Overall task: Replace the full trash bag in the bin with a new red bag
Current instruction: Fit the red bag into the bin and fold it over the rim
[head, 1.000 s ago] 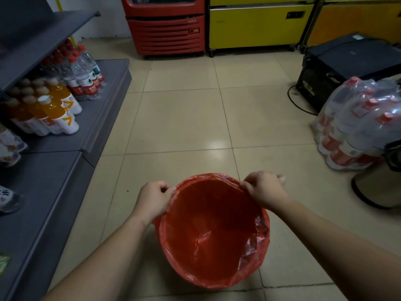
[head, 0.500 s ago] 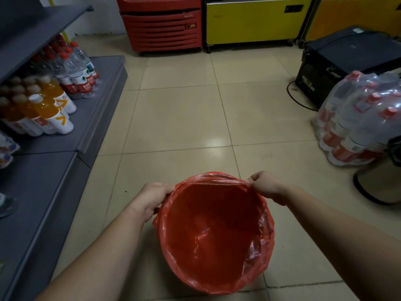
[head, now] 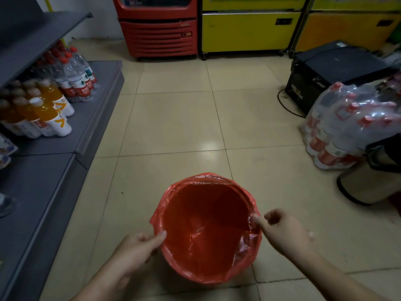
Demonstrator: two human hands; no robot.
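Observation:
A red plastic bag (head: 206,231) lines a round bin standing on the tiled floor right below me; its edge is folded over the rim all around and hides the bin. My left hand (head: 138,250) pinches the bag's edge at the near left side of the rim, thumb laid along it. My right hand (head: 282,231) pinches the folded edge at the right side of the rim. The inside of the bag shows only wrinkled red film.
Grey shelving (head: 54,170) with orange drink bottles (head: 47,114) and water bottles (head: 76,79) runs along the left. A wrapped pack of bottles (head: 347,124), a black box (head: 329,72) and a second bin (head: 373,181) stand right. Red cooler (head: 158,29) and yellow cabinets at the back.
Both hands have slid from the far sides of the rim toward me, to the near left and right sides. The bag's far edge now lies folded over the rim.

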